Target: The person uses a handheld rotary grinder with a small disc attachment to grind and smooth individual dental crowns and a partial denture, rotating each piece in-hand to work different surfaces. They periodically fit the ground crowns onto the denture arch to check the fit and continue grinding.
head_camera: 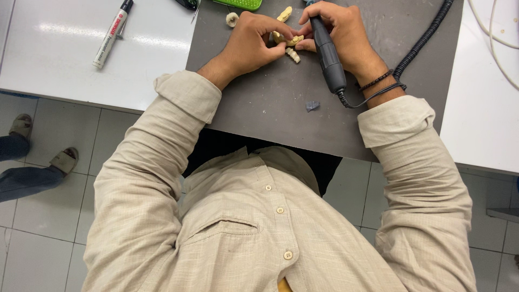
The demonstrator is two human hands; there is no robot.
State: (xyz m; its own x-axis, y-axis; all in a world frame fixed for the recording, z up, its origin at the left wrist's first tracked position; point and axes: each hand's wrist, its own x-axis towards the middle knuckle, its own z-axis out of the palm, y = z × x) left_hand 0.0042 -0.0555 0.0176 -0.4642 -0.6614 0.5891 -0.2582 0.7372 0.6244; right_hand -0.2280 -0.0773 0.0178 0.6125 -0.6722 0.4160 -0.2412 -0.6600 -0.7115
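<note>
My left hand (pixel 254 43) pinches a small cream dental cast (pixel 286 41) over the dark grey mat (pixel 270 108). My right hand (pixel 340 32) grips a dark rotary handpiece (pixel 327 57) like a pen, its tip at the cast. The tip itself is hidden by my fingers. A coiled black cord (pixel 424 38) runs from the handpiece's rear end toward the far right. A second cream cast piece (pixel 293 55) lies on the mat just below my fingers.
More cream cast pieces, one (pixel 232 19) and another (pixel 285 13), lie at the mat's far edge, by a green object (pixel 240 4). A small grey scrap (pixel 312 106) sits mid-mat. A marker pen (pixel 112 34) lies on the white table (pixel 65 59). Another person's sandalled feet (pixel 40 143) stand at left.
</note>
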